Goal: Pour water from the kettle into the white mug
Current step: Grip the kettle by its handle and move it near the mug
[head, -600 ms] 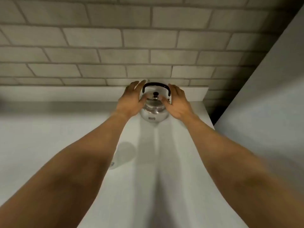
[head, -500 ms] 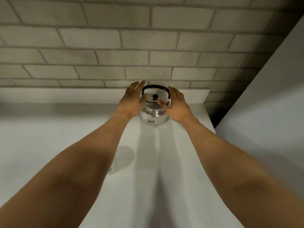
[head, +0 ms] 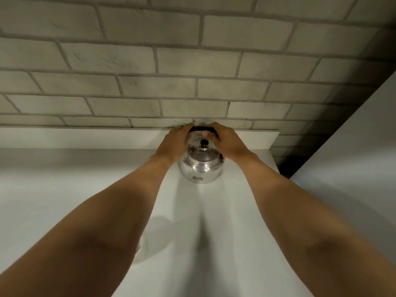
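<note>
Both hands, left hand (head: 171, 144) and right hand (head: 230, 142), were closed around the kettle (head: 201, 168) handle (head: 202, 129); kettle stood upright on the counter (head: 64, 179)

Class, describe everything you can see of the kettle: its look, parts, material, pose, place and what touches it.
The kettle is a squat, rounded pot of shiny, silver-looking metal, with a domed lid topped by a small black knob and a black arched handle. A small dark label sits low on its front. It stands upright on the white counter, close to the brick wall. The left hand and right hand close around its handle from either side. No spout shows.
</note>
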Tool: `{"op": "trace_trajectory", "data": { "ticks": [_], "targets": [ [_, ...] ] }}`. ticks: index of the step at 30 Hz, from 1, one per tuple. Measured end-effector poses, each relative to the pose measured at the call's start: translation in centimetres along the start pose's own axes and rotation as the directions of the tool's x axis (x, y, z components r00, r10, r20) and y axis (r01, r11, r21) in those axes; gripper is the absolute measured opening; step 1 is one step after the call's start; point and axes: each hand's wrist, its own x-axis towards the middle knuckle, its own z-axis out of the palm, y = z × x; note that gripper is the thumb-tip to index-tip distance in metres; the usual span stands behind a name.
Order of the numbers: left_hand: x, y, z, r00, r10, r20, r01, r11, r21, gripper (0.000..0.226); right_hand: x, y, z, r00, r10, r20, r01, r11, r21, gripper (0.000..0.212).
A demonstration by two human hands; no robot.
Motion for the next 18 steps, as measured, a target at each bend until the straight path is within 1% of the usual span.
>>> {"op": "trace_trajectory", "data": {
  "ticks": [5,9,11,14,18],
  "targets": [
    [-1.6,0.9,-0.9,1.000,0.022,-0.007,-0.022,1.000,-0.007,0.034,-1.0,-0.8,-0.9,1.000,-0.018,0.005,0.018,0.999,0.046,0.014],
    [-4.6,2.9,-2.5,0.999,0.013,-0.044,-0.016,0.998,-0.057,0.033,-3.4,-2.8,-2.1,0.997,-0.076,-0.025,0.077,0.996,0.053,0.017],
    [-6.6,4.1,-3.5,0.998,0.024,-0.055,-0.026,0.999,-0.038,0.030,-5.1,-4.2,-2.6,0.996,-0.088,-0.019,0.089,0.995,0.055,0.014],
    [-10.2,5.7,-5.0,0.993,0.071,-0.099,-0.069,0.997,0.023,0.023,-8.1,-5.9,-2.9,0.989,-0.129,-0.070,0.132,0.990,0.039,0.018],
    [-15.5,7.7,-5.9,0.988,0.082,-0.133,-0.080,0.997,0.020,0.024,-12.6,-7.3,-2.6,0.969,-0.209,-0.129,0.217,0.975,0.054,0.020]
  ]
}}
